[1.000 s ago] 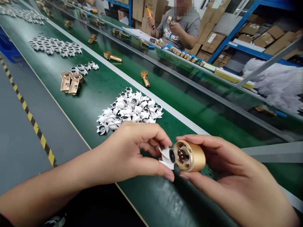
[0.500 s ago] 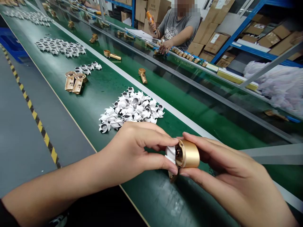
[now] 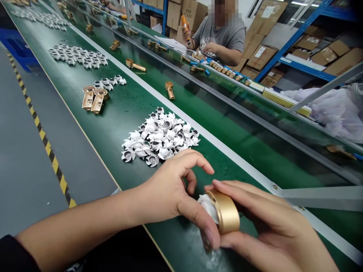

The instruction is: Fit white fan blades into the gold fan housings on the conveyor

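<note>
My right hand (image 3: 263,223) grips a gold round housing (image 3: 228,213) between thumb and fingers, its open side facing left. A white fan impeller (image 3: 208,207) sits partly inside that opening. My left hand (image 3: 181,185) is spread beside it, fingers curved and apart, with the thumb near the lower rim of the housing; whether the thumb touches is unclear. A heap of white impellers (image 3: 161,136) lies on the green table just beyond my left hand. Farther left, two gold fan bodies (image 3: 96,101) rest next to a few more impellers (image 3: 109,82).
Gold fan parts (image 3: 169,90) lie on the green conveyor (image 3: 198,113) beyond a white strip. A metal brace (image 3: 326,197) stands right of my right hand. Across the line, a person (image 3: 218,37) holds an orange tool (image 3: 185,26). More impellers (image 3: 78,56) lie farther up the table.
My left fingers have opened and moved off the impeller, which now sits deeper in the housing. The housing has moved down slightly. Across the line, the person's hand has drawn back toward the chest.
</note>
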Available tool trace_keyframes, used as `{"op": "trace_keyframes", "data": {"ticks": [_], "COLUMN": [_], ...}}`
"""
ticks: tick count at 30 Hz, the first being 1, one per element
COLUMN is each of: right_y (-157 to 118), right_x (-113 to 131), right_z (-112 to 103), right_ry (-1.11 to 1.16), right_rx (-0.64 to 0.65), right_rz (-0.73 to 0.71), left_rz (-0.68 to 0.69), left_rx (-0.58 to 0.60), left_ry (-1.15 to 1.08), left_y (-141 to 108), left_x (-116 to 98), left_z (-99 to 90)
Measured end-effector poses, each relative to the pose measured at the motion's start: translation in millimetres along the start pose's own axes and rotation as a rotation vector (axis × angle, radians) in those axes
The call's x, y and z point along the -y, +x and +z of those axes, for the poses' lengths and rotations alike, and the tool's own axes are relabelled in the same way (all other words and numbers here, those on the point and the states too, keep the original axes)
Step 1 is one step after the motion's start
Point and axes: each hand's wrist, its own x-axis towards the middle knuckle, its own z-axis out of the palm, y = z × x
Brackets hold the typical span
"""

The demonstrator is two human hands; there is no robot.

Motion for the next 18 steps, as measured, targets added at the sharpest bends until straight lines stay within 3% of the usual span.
{"op": "trace_keyframes", "data": {"ticks": [2, 5, 6, 8, 10, 12, 15, 18], "right_y": [10.3, 37.0, 47.5, 66.8, 79.0, 79.3, 53.7, 1.1], "right_x": [-24.1, -92.4, -118.0, -161.0, -183.5, -182.8, -151.0, -107.0], "right_z": [-10.9, -33.3, -39.2, -45.8, -47.5, -48.1, -47.0, -36.3], "right_ry": [-0.054, -0.381, -0.538, -0.603, -0.606, -0.639, -0.688, -0.656], "right_rx": [-0.029, -0.155, -0.147, -0.182, -0.206, -0.248, -0.268, -0.199], "right_rz": [0.135, 0.376, 0.413, 0.437, 0.443, 0.457, 0.465, 0.482], "left_rz": [0.067, 0.137, 0.137, 0.074, -0.010, -0.066, -0.034, -0.001], "left_rx": [-0.112, -0.335, -0.385, -0.456, -0.450, -0.423, -0.444, -0.459], "left_ry": [0.207, 0.590, 0.716, 0.940, 1.098, 1.206, 1.259, 1.023], "left_y": [-4.3, -26.1, -36.6, -57.6, -73.3, -80.2, -78.3, -77.0], "left_x": [-6.0, -15.5, -16.5, -13.2, -3.3, 10.4, 29.0, 43.3], "left_z": [-19.5, -69.5, -87.7, -118.5, -136.1, -140.6, -137.8, -142.4]}}
